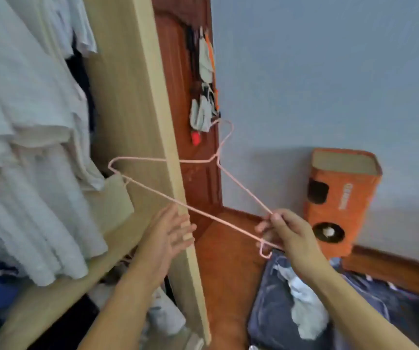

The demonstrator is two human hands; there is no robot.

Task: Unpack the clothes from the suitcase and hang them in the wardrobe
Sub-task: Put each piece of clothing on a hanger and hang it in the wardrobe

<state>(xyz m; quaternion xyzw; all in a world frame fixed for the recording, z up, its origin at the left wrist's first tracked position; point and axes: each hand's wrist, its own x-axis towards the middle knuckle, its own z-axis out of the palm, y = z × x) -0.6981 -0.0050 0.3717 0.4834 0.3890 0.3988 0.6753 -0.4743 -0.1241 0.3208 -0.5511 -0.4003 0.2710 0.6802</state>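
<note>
Currently pink wire hanger bare, held mid-air before wardrobe panel, hook toward 12 o'clock. Right hand pinches its 4 o'clock corner, fingers curled round wire. Left hand at 8 o'clock, fingers straight, together, holding nothing. Hanger likely light, thin, springy, slick; better gripped near neck. Clothes at 5 o'clock soft, limp; lift by shoulders.

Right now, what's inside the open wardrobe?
Pale grey and white garments hang inside the light wooden wardrobe, with a dark one behind them. The rail, hangers and lower shelf contents are mostly covered or blurred.
</note>
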